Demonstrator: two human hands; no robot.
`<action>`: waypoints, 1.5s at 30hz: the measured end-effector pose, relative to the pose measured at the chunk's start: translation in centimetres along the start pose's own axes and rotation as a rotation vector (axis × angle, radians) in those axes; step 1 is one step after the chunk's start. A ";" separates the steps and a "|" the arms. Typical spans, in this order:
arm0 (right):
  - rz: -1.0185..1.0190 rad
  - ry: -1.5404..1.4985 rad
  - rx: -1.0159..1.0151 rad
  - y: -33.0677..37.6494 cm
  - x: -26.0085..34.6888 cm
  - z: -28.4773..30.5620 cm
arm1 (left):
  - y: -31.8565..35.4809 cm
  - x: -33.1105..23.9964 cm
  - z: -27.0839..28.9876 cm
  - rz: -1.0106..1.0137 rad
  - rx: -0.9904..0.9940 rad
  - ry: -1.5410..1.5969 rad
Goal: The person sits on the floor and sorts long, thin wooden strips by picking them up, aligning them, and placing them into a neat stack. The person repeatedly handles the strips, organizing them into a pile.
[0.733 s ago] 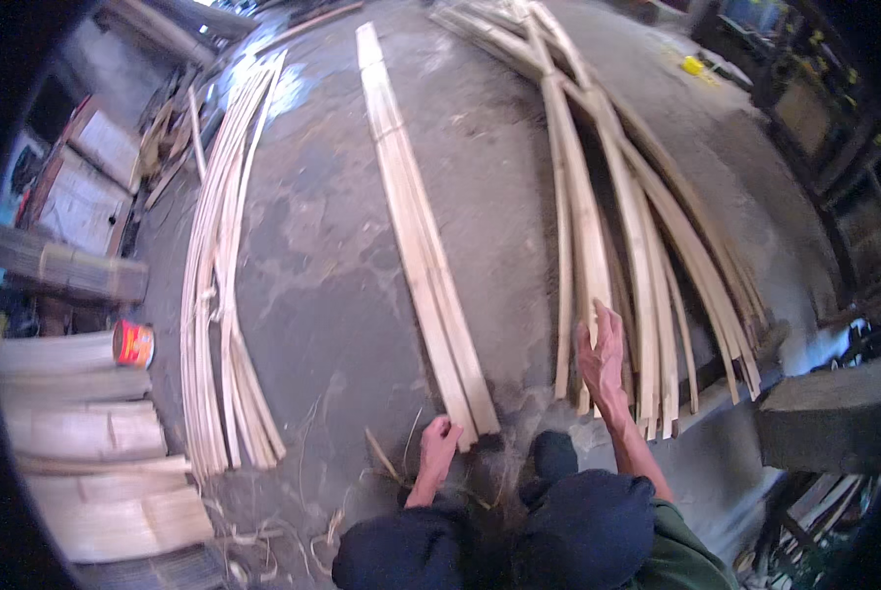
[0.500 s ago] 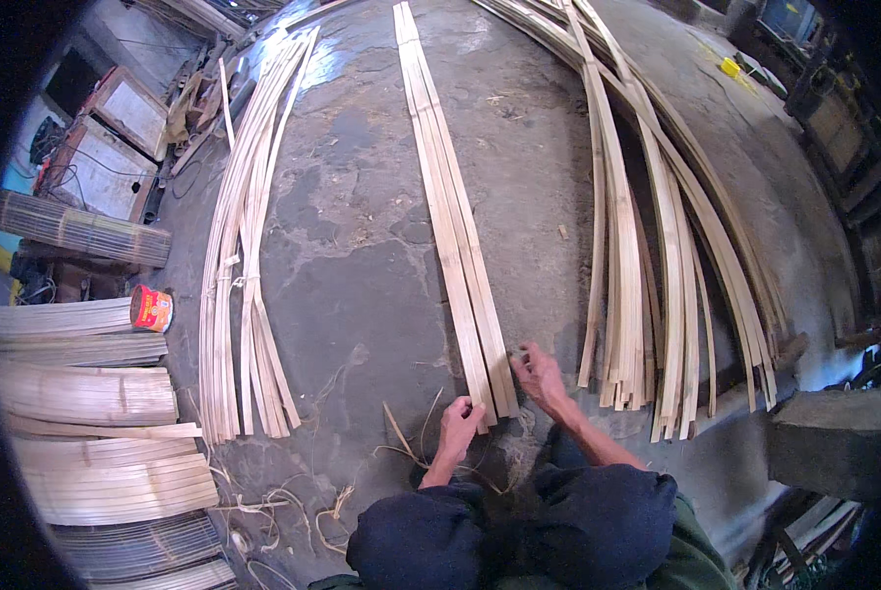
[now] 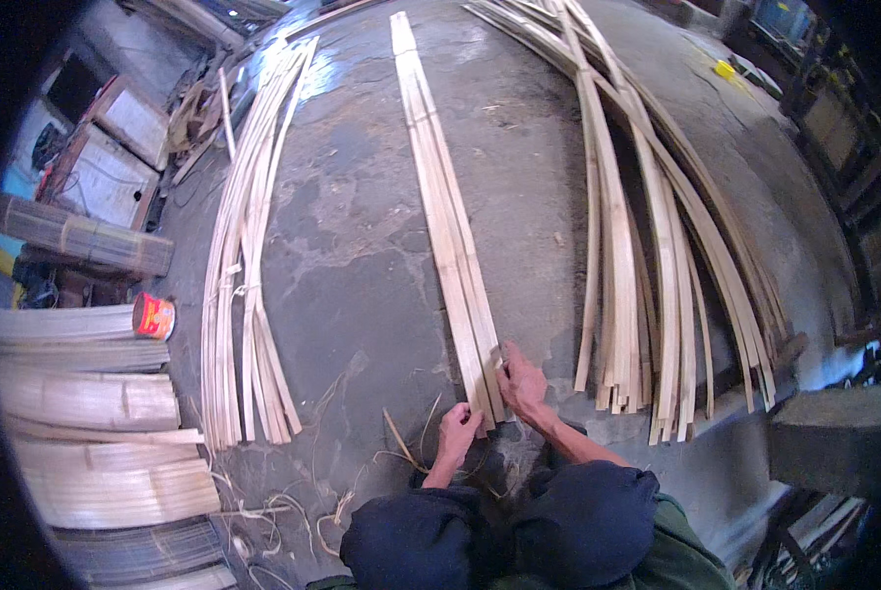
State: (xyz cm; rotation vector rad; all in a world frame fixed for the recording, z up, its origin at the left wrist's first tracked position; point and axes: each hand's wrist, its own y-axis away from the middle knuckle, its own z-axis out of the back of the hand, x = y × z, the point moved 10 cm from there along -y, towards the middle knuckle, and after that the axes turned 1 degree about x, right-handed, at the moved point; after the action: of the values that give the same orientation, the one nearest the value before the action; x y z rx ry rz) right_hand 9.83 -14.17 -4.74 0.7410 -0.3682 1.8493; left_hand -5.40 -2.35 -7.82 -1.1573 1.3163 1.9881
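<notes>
Several long, pale bamboo strips [image 3: 440,206] lie side by side on the floor, running from near my knees to the far side. At their near end, my left hand [image 3: 456,435] is closed on the left edge, its fingertips curled over the strips. A little farther up, my right hand [image 3: 523,383] presses in from the right edge, with fingers bent against the strips. My fingertips are partly hidden, so how deep each grip goes is unclear.
A tied bundle of strips [image 3: 248,246] lies to the left, and a larger loose pile [image 3: 617,295] to the right. Stacked slats [image 3: 96,482] and a red-orange tin [image 3: 153,316] stand at far left. Shavings [image 3: 303,516] litter the floor near my left knee.
My right hand has moved left onto the strips' right edge, and the strips there sit closer together. Their near end has shifted slightly toward me. My left hand stays at the left edge.
</notes>
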 end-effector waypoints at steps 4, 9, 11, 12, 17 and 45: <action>-0.180 -0.298 0.134 0.1 -1.1 -1.6 | 1.1 -0.2 1.1 0.050 -0.036 -0.086; -0.185 -0.700 0.193 -0.4 -2.6 -1.5 | 0.2 0.5 1.1 -0.016 -0.052 -0.094; -0.246 -0.771 0.203 -0.5 -3.9 -0.8 | 0.2 0.5 1.2 -0.019 -0.052 -0.132; -0.306 -0.797 0.210 -0.5 -3.8 0.2 | 0.2 0.5 1.3 -0.021 -0.054 -0.149; -0.272 -0.717 -0.096 -2.1 -4.1 10.1 | 0.3 0.6 1.0 -0.025 -0.075 -0.116; -0.283 0.379 -0.471 -6.9 -28.7 54.1 | 0.5 0.9 0.4 0.115 -0.050 0.008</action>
State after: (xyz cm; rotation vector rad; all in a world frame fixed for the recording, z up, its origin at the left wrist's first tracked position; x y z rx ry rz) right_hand 40.36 -62.94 17.28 0.1069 -0.4064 1.5107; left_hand -6.39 -2.19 -8.26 -1.1362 1.3724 2.1110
